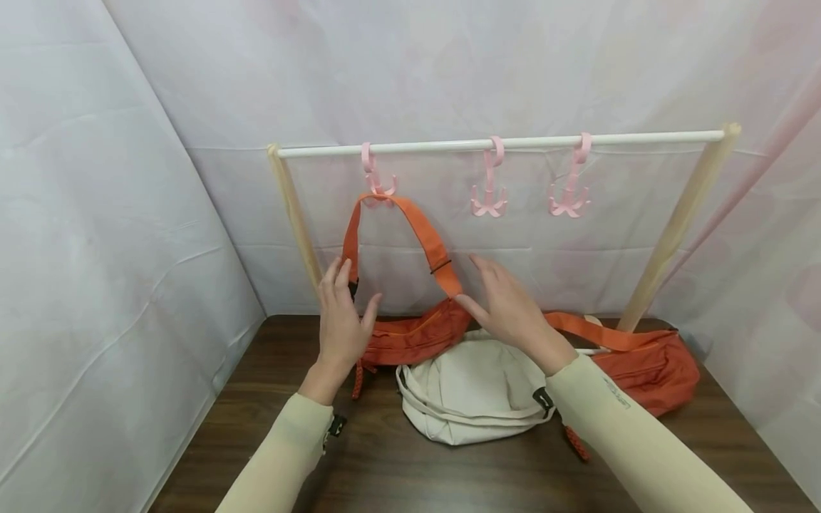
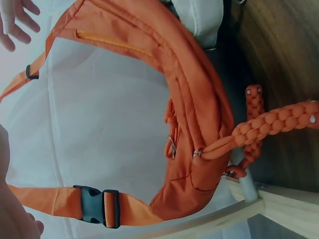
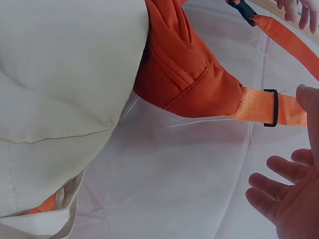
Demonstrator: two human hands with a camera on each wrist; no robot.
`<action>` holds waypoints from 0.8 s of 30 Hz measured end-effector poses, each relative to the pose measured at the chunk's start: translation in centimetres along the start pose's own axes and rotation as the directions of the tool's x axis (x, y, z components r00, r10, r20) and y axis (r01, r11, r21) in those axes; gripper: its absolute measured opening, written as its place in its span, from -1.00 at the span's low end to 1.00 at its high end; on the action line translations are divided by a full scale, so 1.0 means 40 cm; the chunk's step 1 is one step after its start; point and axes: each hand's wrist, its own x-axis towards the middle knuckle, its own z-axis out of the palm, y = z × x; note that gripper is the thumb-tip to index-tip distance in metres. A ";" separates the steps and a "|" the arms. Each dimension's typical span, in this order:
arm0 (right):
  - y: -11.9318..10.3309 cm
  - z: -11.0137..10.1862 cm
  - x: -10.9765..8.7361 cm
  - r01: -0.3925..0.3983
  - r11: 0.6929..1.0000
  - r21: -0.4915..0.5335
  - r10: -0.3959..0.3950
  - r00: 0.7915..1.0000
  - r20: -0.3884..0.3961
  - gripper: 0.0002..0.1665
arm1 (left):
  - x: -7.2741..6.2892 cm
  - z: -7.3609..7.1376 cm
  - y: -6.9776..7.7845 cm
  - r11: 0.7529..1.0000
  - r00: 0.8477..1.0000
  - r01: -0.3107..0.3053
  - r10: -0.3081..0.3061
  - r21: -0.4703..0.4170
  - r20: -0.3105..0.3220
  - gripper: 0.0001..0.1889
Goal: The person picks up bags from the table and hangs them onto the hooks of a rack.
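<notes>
An orange waist bag (image 1: 417,338) hangs by its strap (image 1: 420,224), looped over the left pink hook (image 1: 380,184). My left hand (image 1: 341,320) is beside the strap's left side, fingers extended; whether it touches the strap I cannot tell. On the other side, my right hand (image 1: 513,310) is spread near the strap's lower right end, palm facing the bag and nothing in its grasp. The left wrist view shows the black buckle (image 2: 92,205) fastened and a braided orange pull (image 2: 276,122) dangling. A black slider (image 3: 271,107) sits on the strap near the right thumb.
A white bag (image 1: 474,385) lies on the dark wooden table (image 1: 385,463), below the hanging bag. Another orange bag (image 1: 654,367) lies at the right, partly behind my right arm. Two more pink hooks, one central (image 1: 489,192) and one right (image 1: 569,192), hang on the white rod (image 1: 436,147).
</notes>
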 end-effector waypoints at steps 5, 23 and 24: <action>0.004 0.001 -0.026 0.015 1.000 -0.024 -0.015 1.000 0.002 0.01 | -0.022 0.007 0.008 1.000 0.999 -0.019 0.019 -0.005 0.031 -0.11; 0.039 0.004 -0.150 0.055 0.997 -0.057 -0.051 0.996 0.073 -0.02 | -0.120 0.047 0.028 0.990 0.961 -0.132 0.139 -0.048 0.237 -0.27; 0.041 0.005 -0.158 0.052 0.997 -0.057 -0.047 0.995 0.083 -0.02 | -0.126 0.050 0.031 0.989 0.957 -0.139 0.147 -0.050 0.249 -0.27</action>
